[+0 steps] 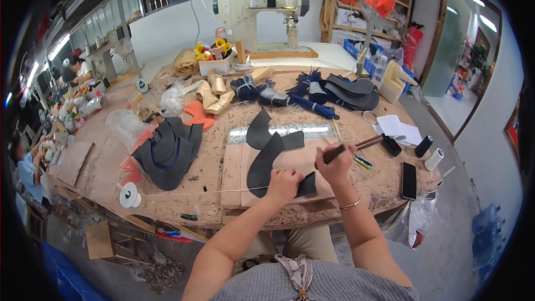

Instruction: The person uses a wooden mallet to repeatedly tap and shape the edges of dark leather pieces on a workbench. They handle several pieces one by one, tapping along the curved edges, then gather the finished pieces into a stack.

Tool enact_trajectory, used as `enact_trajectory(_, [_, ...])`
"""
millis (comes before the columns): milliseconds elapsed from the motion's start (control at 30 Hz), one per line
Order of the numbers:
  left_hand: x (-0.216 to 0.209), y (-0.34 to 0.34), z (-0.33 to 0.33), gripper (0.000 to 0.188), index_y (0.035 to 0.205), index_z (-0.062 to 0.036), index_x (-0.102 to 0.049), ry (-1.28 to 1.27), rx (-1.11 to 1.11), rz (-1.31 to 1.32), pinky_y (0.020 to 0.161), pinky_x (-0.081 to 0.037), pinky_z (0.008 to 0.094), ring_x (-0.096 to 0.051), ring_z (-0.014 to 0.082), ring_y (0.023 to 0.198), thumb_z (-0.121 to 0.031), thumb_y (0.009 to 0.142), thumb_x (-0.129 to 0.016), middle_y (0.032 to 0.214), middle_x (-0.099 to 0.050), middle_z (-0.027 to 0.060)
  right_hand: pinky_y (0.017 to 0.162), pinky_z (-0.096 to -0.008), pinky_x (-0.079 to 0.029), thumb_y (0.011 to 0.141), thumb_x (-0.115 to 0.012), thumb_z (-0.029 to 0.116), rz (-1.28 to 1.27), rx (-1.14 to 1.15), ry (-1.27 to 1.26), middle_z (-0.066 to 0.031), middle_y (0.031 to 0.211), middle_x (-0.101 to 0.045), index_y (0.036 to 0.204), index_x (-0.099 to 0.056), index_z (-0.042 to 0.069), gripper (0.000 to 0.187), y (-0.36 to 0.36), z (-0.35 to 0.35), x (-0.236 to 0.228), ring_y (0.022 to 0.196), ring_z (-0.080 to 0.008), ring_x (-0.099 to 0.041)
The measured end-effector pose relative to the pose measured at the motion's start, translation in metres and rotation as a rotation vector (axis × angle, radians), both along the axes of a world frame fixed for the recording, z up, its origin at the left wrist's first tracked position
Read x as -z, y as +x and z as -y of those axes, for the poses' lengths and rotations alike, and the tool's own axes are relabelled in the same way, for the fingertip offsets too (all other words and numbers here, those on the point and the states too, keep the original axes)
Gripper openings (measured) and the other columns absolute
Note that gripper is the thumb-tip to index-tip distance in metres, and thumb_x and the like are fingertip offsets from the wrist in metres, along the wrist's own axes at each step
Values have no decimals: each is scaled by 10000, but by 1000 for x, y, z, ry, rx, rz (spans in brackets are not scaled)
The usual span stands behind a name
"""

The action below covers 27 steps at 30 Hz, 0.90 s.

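A dark U-shaped shoe-upper piece lies on a pale board in front of me. My left hand is closed at its inner edge, fingertips bent down on it. Fine white thread runs from a white spool to this hand; whether the fingers pinch it is unclear. Above the board's right side, my right hand wraps around the wooden handle of a hammer, its black head pointing right. Behind the first piece is a second dark upper piece, partly on a shiny metal plate.
Stacked dark uppers lie left. Bundled blue straps, gold pieces and dark soles line the back, before a sewing machine. A phone and two thread cones sit right. Another person works far left.
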<state>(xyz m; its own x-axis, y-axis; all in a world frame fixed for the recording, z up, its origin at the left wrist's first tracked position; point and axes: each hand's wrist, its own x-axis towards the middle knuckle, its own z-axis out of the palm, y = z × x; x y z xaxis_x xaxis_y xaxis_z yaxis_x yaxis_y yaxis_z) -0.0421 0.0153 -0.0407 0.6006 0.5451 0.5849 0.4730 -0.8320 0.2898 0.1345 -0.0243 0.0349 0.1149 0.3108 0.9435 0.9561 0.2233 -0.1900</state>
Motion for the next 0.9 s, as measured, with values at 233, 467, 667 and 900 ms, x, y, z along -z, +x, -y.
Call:
enact_trajectory(233, [-1,13,1,52,865,-173,-679,-10,1,0,786,-381,411,-640,229,852,-130,861,-649,863,-620,4,832,-409,-365,694,-783,175,-55,-30,-217,-16,708,-601,749,-580,117,218,5,0,34,767,-253,-579])
enact_trajectory(467, [-2,1,-3,69,867,-185,-683,45,29,-22,792,-374,409,-636,211,853,-125,845,-658,875,-621,-7,835,-418,-367,694,-772,144,-6,-37,-99,-14,703,-600,742,-588,116,192,-2,2,7,781,-249,-578])
enact_trajectory(667, [-7,3,0,66,875,-182,-677,39,17,-24,810,-380,407,-636,211,862,-128,841,-659,860,-609,9,854,-410,-362,688,-756,130,12,-96,-190,-34,722,-584,723,-584,107,176,-1,-6,26,778,-242,-564])
enact_trajectory(900, [3,10,3,52,873,-185,-684,15,-49,-23,858,-358,428,-620,207,921,-148,839,-671,868,-610,8,850,-422,-362,689,-754,133,-48,13,-70,-46,733,-578,720,-582,111,176,-6,-6,23,761,-260,-563])
